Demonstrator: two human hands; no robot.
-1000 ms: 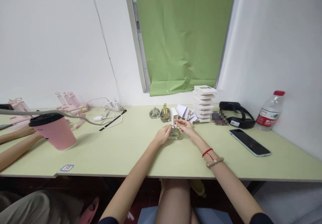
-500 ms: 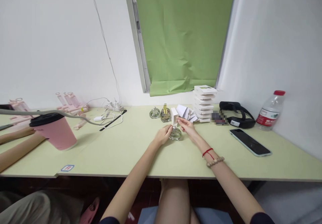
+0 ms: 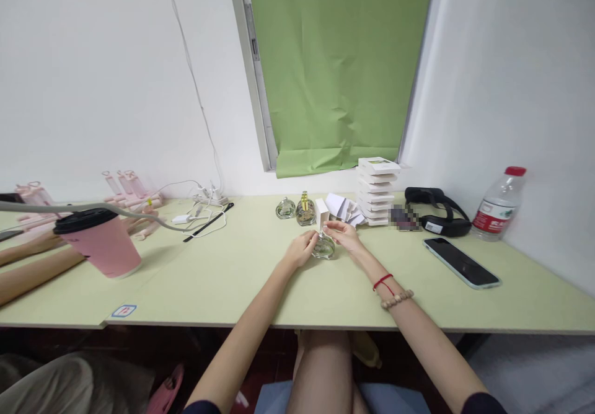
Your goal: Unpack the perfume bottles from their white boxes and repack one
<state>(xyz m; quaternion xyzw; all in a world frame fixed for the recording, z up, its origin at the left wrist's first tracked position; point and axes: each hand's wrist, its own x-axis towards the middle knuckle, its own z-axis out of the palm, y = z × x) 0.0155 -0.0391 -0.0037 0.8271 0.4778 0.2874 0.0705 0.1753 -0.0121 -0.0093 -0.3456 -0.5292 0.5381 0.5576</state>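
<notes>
A clear glass perfume bottle (image 3: 324, 248) stands on the pale green table between my hands. My left hand (image 3: 302, 248) is closed around its left side. My right hand (image 3: 341, 234) is held above the bottle's right side, its thumb and fingertips brought together near the bottle neck; anything between them is too small to make out. Just behind is an upright white box (image 3: 321, 213). Farther back stand a round glass bottle (image 3: 285, 208) and perfume bottles with gold tops (image 3: 305, 211). Folded white papers (image 3: 344, 207) lie to the right of the box.
A stack of white boxes (image 3: 374, 194), a black headset (image 3: 441, 215), a phone (image 3: 462, 262) and a water bottle (image 3: 498, 206) stand or lie on the right. At left are a pink cup (image 3: 105, 246), white cables (image 3: 204, 206), pink tubes (image 3: 132, 184) and another person's arms (image 3: 46, 271).
My right hand has shifted slightly left, closer over the bottle neck. My left hand stays on the bottle. The other person's hand has reached toward the pink tubes.
</notes>
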